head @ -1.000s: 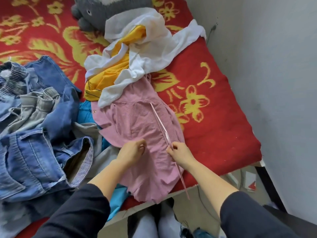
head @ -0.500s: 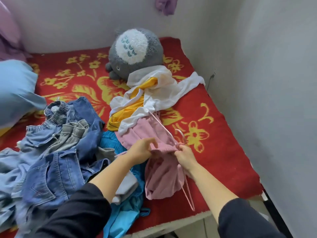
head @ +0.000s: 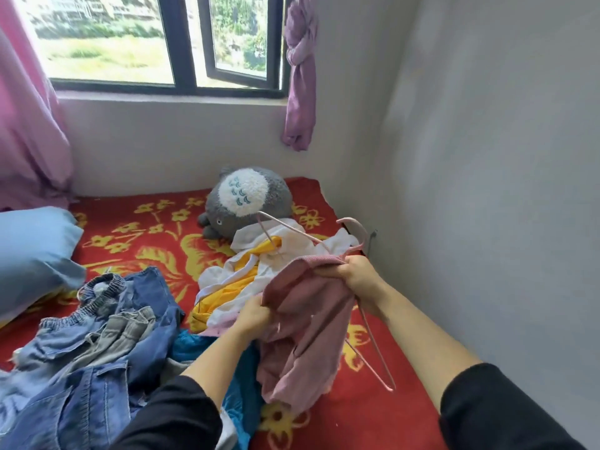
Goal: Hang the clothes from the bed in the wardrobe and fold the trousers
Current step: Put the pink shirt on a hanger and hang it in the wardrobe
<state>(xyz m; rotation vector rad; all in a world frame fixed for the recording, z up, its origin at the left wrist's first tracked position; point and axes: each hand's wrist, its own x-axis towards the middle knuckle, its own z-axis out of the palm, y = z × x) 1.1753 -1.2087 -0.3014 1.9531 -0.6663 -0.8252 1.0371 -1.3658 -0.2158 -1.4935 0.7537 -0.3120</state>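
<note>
Limp, light pink garment (head: 305, 323) half-threaded on thin pink hanger (head: 349, 251); both hands (head: 255, 315) (head: 360, 276) pinch cloth, best gripped at the collar.

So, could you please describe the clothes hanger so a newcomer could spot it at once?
On the red flowered bed under the window, near the right-hand wall, the left hand and right hand hold a pink garment. The hanger is the thin pink frame in it, hook curving above the right hand. It is the only stiff, thin thing among soft clothes.
</note>
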